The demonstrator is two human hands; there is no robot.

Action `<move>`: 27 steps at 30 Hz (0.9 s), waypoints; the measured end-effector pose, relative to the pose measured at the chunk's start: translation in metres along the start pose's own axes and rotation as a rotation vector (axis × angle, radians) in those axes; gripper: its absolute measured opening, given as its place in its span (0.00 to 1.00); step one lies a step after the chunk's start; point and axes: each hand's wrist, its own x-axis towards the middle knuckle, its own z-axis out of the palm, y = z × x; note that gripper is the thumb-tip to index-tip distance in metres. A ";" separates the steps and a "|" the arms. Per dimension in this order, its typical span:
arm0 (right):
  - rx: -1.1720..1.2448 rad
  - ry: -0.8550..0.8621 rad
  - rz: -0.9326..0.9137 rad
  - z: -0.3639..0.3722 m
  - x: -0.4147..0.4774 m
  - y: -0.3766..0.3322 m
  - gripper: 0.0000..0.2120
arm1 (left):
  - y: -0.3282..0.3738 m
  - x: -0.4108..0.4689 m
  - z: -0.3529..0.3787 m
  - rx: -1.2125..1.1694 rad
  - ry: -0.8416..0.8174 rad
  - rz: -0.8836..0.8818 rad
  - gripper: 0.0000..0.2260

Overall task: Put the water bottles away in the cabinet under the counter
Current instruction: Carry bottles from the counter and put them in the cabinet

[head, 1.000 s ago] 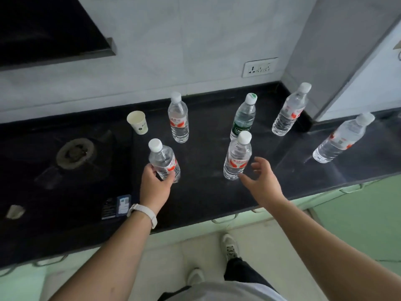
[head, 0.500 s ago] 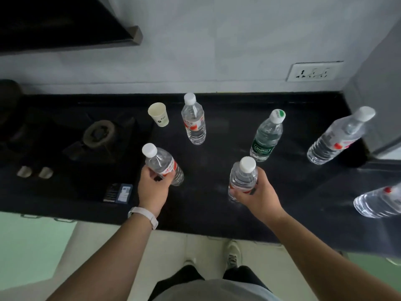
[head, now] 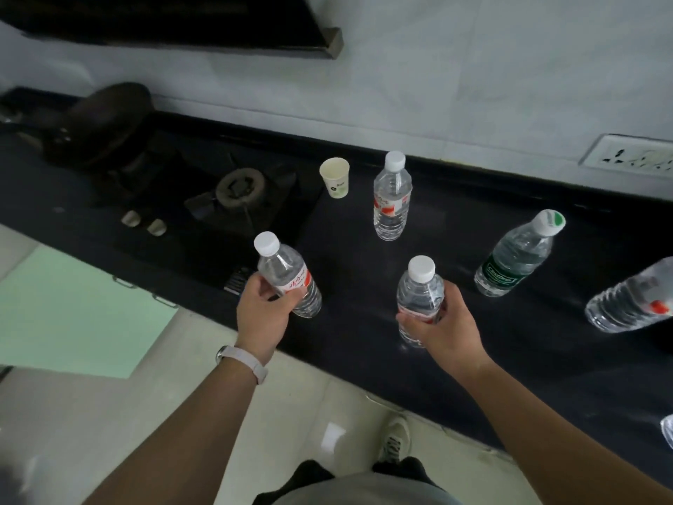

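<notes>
Left hand (head: 260, 317) holds bottle (head: 287, 273) leaning cap-left; right hand (head: 447, 330), seemingly upright bottle (head: 418, 291).

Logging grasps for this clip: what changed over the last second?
The right hand, open and reaching a second ago, now grips the right bottle. The left hand kept hold of the left bottle, now tilted more. The paper cup, the green-label bottle and the back bottle stayed standing on the counter.
</notes>
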 end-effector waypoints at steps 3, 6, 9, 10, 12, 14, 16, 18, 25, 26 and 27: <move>-0.022 -0.053 -0.025 0.019 -0.004 -0.012 0.31 | -0.003 -0.009 -0.027 -0.031 0.046 0.004 0.22; -0.043 -0.131 -0.048 0.044 -0.011 -0.028 0.31 | -0.010 -0.018 -0.059 -0.065 0.105 0.015 0.23; -0.078 -0.198 -0.079 0.075 -0.023 -0.046 0.31 | -0.021 -0.028 -0.098 -0.050 0.159 0.036 0.25; -0.092 -0.220 -0.094 0.087 -0.028 -0.052 0.31 | -0.027 -0.031 -0.112 -0.052 0.173 0.043 0.25; -0.128 -0.263 -0.129 0.114 -0.040 -0.063 0.31 | -0.040 -0.038 -0.143 -0.072 0.196 0.051 0.23; -0.156 -0.296 -0.172 0.143 -0.058 -0.076 0.29 | -0.053 -0.047 -0.175 -0.093 0.214 0.054 0.22; -0.158 -0.332 -0.194 0.172 -0.077 -0.087 0.28 | -0.067 -0.057 -0.207 -0.119 0.227 0.045 0.23; -0.158 -0.365 -0.193 0.192 -0.093 -0.093 0.28 | -0.077 -0.065 -0.229 -0.134 0.237 0.035 0.23; -0.187 -0.506 -0.267 0.309 -0.176 -0.120 0.30 | -0.133 -0.111 -0.362 -0.241 0.410 -0.023 0.18; -0.194 -0.521 -0.284 0.323 -0.187 -0.125 0.30 | -0.139 -0.117 -0.379 -0.253 0.430 -0.023 0.17; -0.196 -0.536 -0.299 0.338 -0.198 -0.130 0.30 | -0.145 -0.124 -0.396 -0.262 0.448 -0.024 0.17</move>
